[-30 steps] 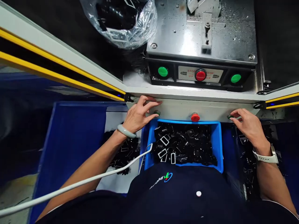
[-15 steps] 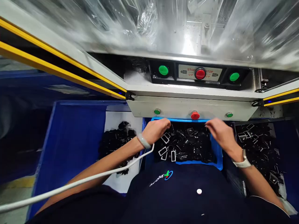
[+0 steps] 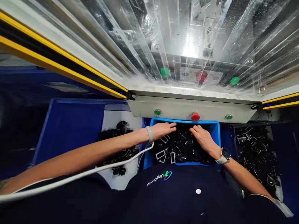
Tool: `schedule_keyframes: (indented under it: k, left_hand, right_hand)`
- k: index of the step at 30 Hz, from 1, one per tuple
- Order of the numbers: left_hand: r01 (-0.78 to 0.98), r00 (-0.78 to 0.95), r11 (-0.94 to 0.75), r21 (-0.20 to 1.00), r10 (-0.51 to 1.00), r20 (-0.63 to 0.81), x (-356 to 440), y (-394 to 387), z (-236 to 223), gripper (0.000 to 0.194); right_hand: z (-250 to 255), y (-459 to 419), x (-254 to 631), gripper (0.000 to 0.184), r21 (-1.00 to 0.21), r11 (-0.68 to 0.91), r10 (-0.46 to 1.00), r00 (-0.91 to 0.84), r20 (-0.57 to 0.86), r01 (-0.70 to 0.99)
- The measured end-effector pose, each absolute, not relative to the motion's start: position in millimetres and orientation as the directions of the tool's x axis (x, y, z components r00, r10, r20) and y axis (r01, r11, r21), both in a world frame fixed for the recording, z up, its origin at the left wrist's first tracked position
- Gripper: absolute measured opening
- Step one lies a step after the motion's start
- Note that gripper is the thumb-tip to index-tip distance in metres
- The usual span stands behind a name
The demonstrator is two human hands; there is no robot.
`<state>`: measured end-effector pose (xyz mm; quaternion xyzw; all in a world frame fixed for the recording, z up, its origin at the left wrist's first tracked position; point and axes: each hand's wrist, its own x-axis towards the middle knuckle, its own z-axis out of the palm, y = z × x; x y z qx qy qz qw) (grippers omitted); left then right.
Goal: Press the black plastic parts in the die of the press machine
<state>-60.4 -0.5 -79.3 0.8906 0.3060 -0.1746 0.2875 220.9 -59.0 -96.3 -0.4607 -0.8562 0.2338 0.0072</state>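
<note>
Small glossy black parts (image 3: pixel 187 144) fill a blue bin (image 3: pixel 220 133) in front of my body. Over the bin's back left lies my left hand (image 3: pixel 163 129), palm down, its fingers stretched out above the parts and holding nothing that I can see. My right hand (image 3: pixel 203 138) reaches in from the right with fingers slightly apart, their tips at the parts. Several pale rectangular frames (image 3: pixel 173 157) show among the black pieces at the bin's left. A bracelet is on my left wrist and a watch (image 3: pixel 223 155) on my right.
Behind the bin is a machine front with green buttons (image 3: pixel 157 112) and a red stop button (image 3: pixel 195 116). Clear plastic strips (image 3: pixel 140 40) hang above. Blue crates (image 3: pixel 70 127) with black parts flank the bin. A white cable (image 3: pixel 93 171) crosses my left arm.
Clear strips now cover the upper button panel, which was uncovered before. Both hands have moved inward over the bin; my left fingers have straightened and my right hand has come lower and left.
</note>
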Motion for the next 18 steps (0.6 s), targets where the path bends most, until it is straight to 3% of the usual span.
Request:
schedule_keyframes:
  k: [4, 8, 10, 12, 15, 18]
  left_hand:
    - [0.574, 0.800, -0.441, 0.690, 0.483, -0.357, -60, 1, -65, 0.036]
    - [0.406, 0.732, 0.033, 0.913, 0.586, -0.347, -44, -2, -31, 0.027]
    - [0.270, 0.652, 0.300, 0.915, 0.643, -0.403, -35, -2, -19, 0.027]
    - [0.123, 0.572, 0.463, 0.878, 0.689, -0.444, -26, -1, -13, 0.029]
    - [-0.036, 0.513, 0.512, 0.859, 0.746, -0.423, -15, 3, -11, 0.030]
    - [-0.117, 0.493, 0.492, 0.863, 0.783, -0.380, -7, 6, -8, 0.031]
  right_hand:
    - [-92, -64, 236, 0.017, -0.574, 0.329, 0.849, -0.501, -0.168, 0.750]
    - [-78, -70, 246, 0.013, -0.805, 0.081, 0.939, -0.317, -0.137, 0.588]
    - [-65, -71, 246, 0.017, -0.892, -0.066, 0.970, -0.182, -0.163, 0.447]
    - [-49, -70, 242, 0.023, -0.945, -0.197, 0.974, -0.059, -0.219, 0.260]
    - [-26, -64, 231, 0.031, -0.964, -0.263, 0.964, 0.049, -0.261, 0.039]
    - [-11, -56, 220, 0.033, -0.973, -0.230, 0.970, 0.086, -0.228, 0.017]
